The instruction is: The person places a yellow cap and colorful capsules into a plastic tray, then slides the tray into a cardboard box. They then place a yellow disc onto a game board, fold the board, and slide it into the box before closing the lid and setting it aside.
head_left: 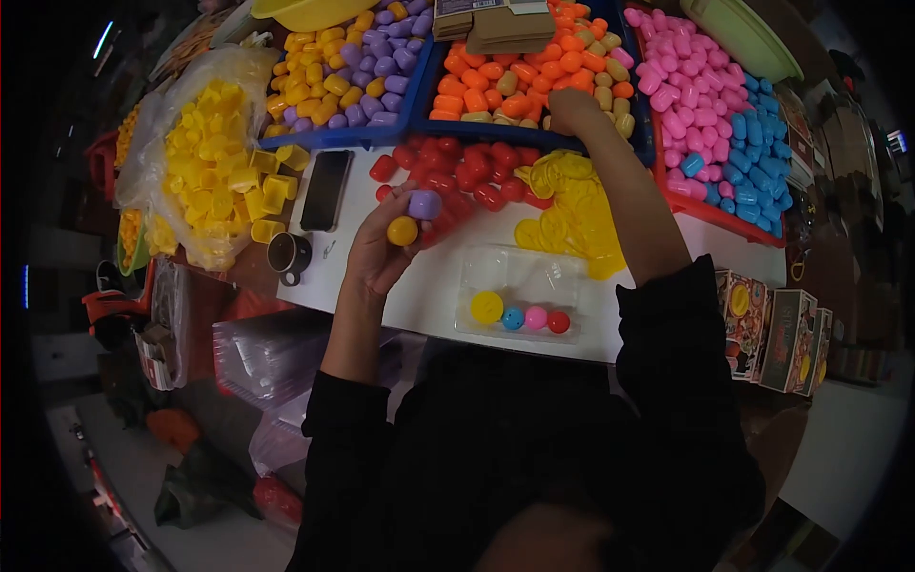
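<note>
My left hand (376, 250) is closed around a purple capsule (424, 204) and an orange-yellow capsule (402, 231), above the white table. My right hand (575, 112) reaches into a blue tray (477, 129) of orange and tan capsules (474, 100); its fingertips are hidden. In front of me lies a clear plastic tray (519, 265) with a yellow disc (486, 307) and blue, pink and red capsules (537, 317) in a row. Behind it are loose red capsules (489, 196) and a pile of flat yellow pieces (577, 214).
Another blue tray (405, 129) bears yellow and purple capsules. A red tray (705, 212) bears pink and blue ones. A bag of yellow cups (214, 153), a phone (326, 191) and a dark mug (289, 255) stand left. Printed boxes (786, 338) are at right.
</note>
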`<control>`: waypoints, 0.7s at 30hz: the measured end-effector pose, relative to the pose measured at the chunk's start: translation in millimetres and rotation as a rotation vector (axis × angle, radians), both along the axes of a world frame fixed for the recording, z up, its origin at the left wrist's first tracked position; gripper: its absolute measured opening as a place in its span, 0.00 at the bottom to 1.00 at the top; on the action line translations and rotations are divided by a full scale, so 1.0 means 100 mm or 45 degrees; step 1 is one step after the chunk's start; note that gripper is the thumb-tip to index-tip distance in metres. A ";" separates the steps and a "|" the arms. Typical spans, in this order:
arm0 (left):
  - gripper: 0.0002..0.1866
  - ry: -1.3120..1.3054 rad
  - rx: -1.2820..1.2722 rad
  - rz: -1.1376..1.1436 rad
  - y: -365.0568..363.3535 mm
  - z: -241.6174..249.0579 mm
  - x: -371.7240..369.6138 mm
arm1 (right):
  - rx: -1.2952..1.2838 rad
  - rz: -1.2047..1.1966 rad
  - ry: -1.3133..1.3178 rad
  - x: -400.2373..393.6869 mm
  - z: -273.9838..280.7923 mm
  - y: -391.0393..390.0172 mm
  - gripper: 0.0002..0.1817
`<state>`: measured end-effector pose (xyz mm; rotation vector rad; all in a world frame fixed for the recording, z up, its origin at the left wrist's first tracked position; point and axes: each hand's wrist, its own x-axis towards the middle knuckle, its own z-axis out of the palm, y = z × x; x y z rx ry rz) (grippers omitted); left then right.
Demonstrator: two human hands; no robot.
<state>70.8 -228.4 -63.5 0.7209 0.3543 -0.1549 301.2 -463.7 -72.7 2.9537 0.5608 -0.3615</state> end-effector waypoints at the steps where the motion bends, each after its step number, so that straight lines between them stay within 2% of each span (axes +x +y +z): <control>1: 0.18 -0.046 0.050 -0.079 -0.01 -0.01 -0.04 | -0.001 -0.004 0.020 -0.02 -0.01 -0.05 0.17; 4: 0.20 -0.080 0.151 -0.230 -0.09 -0.07 -0.16 | 0.011 -0.023 -0.121 -0.02 -0.05 -0.34 0.17; 6: 0.20 -0.085 0.214 -0.299 -0.16 -0.07 -0.17 | 0.185 0.013 -0.236 -0.06 -0.02 -0.50 0.18; 7: 0.19 -0.088 0.343 -0.330 -0.24 -0.04 -0.17 | 0.181 0.008 -0.230 -0.10 0.02 -0.57 0.18; 8: 0.18 -0.089 0.469 -0.364 -0.31 -0.01 -0.18 | 0.427 0.013 -0.265 -0.19 0.08 -0.63 0.19; 9: 0.18 -0.075 0.458 -0.373 -0.37 0.04 -0.18 | 0.669 0.014 -0.294 -0.29 0.13 -0.69 0.21; 11: 0.15 -0.343 1.037 -0.487 -0.49 0.13 -0.22 | 1.080 -0.067 -0.261 -0.96 0.34 -0.77 0.24; 12: 0.15 -0.331 1.016 -0.488 -0.56 0.15 -0.23 | 1.262 0.078 -0.111 -1.30 0.32 -0.80 0.22; 13: 0.14 -0.572 1.303 -0.595 -0.62 0.17 -0.23 | 1.442 0.227 0.038 -1.63 0.31 -0.81 0.20; 14: 0.12 -0.824 1.591 -0.697 -0.69 0.18 -0.22 | 1.346 0.171 0.183 -1.98 0.31 -0.79 0.21; 15: 0.12 -0.827 1.584 -0.689 -0.77 0.16 -0.22 | 1.250 0.116 0.321 -2.25 0.28 -0.75 0.23; 17: 0.11 -0.938 2.136 -0.926 -0.94 0.08 -0.22 | 1.236 0.148 0.244 -2.53 -0.07 -0.69 0.24; 18: 0.11 -1.022 2.177 -0.936 -0.99 0.01 -0.22 | 1.233 0.149 0.246 -2.62 -0.08 -0.64 0.24; 19: 0.11 -1.020 2.178 -0.932 -1.00 -0.06 -0.23 | 1.040 0.044 0.299 -2.69 -0.08 -0.60 0.23; 20: 0.11 -1.045 2.242 -1.038 -1.01 -0.11 -0.22 | 0.847 -0.058 0.348 -2.71 -0.10 -0.58 0.23; 21: 0.12 -1.065 2.305 -1.149 -1.00 -0.14 -0.22 | 0.849 -0.052 0.348 -2.71 -0.14 -0.61 0.23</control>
